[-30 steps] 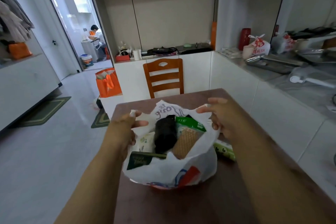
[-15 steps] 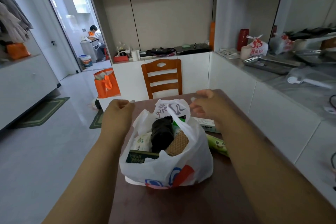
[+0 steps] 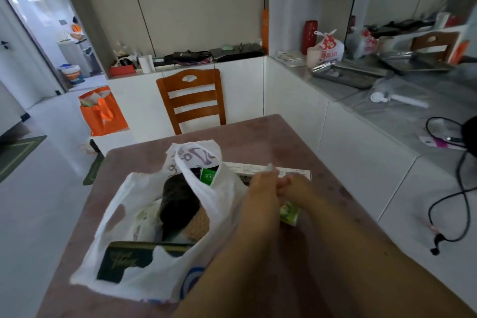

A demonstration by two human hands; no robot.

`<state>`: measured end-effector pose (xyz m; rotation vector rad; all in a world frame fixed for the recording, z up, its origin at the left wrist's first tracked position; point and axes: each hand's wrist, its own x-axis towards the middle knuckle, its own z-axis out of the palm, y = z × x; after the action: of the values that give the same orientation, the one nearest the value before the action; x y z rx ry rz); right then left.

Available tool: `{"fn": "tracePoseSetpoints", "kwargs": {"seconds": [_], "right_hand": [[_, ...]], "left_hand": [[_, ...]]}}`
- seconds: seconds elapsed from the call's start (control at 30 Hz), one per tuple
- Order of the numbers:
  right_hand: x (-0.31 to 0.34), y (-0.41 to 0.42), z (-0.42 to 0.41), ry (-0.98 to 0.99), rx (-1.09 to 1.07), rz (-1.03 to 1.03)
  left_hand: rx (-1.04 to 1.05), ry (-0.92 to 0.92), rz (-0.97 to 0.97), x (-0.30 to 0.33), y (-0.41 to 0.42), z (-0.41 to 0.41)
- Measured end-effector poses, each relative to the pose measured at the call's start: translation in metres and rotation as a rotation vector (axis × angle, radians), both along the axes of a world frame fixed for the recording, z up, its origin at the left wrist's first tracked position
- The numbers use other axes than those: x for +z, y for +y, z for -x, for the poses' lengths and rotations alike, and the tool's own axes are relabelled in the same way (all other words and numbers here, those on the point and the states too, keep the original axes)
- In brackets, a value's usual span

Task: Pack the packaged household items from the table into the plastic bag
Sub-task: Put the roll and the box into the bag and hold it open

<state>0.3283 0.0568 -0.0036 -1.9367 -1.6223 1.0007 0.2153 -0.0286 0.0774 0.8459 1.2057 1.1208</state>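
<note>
The white plastic bag (image 3: 144, 273) stands open on the brown table (image 3: 258, 137). Inside it are a black bundle (image 3: 178, 204), a dark green packet (image 3: 124, 261), a small green box (image 3: 207, 175) and a pale wrapped pack (image 3: 142, 219). Right of the bag lie a long white box (image 3: 247, 168) and a light green box (image 3: 290, 214). My left hand (image 3: 263, 186) reaches across the bag's right side and meets my right hand (image 3: 296, 187) over those two boxes. Both hands have curled fingers, and what they grip is hidden.
A wooden chair (image 3: 192, 100) stands at the table's far end. An orange bag (image 3: 102, 111) sits on the floor to the left. The grey counter (image 3: 402, 116) on the right carries metal trays (image 3: 346, 73), a tied white bag (image 3: 329, 46) and a black cable (image 3: 462, 188).
Both hands have let go of the bag handles and moved right and down over the boxes beside the bag. The view has swung right and lower.
</note>
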Motion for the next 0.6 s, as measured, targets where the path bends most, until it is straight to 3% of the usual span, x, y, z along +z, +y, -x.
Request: {"fn": "tracePoseSetpoints", "kwargs": {"seconds": [0.1, 0.2, 0.3, 0.4, 0.5, 0.6], "right_hand": [[-0.032, 0.008, -0.009, -0.160, 0.223, 0.111], [-0.049, 0.015, -0.015, -0.229, 0.294, 0.129], [-0.043, 0.022, -0.025, -0.133, 0.250, 0.152], [-0.025, 0.027, -0.046, 0.022, 0.199, 0.178], [-0.008, 0.034, -0.066, 0.032, 0.239, 0.254], [-0.005, 0.059, -0.074, -0.127, 0.135, 0.069]], "left_hand": [[0.108, -0.164, 0.203, -0.037, 0.017, -0.016], [0.242, -0.324, 0.360, -0.058, 0.039, -0.019], [0.340, -0.412, 0.371, -0.079, 0.054, -0.025], [0.313, -0.345, 0.404, -0.097, 0.065, -0.037], [0.294, -0.445, 0.440, -0.103, 0.075, -0.048], [0.299, -0.572, 0.455, -0.113, 0.084, -0.051]]}}
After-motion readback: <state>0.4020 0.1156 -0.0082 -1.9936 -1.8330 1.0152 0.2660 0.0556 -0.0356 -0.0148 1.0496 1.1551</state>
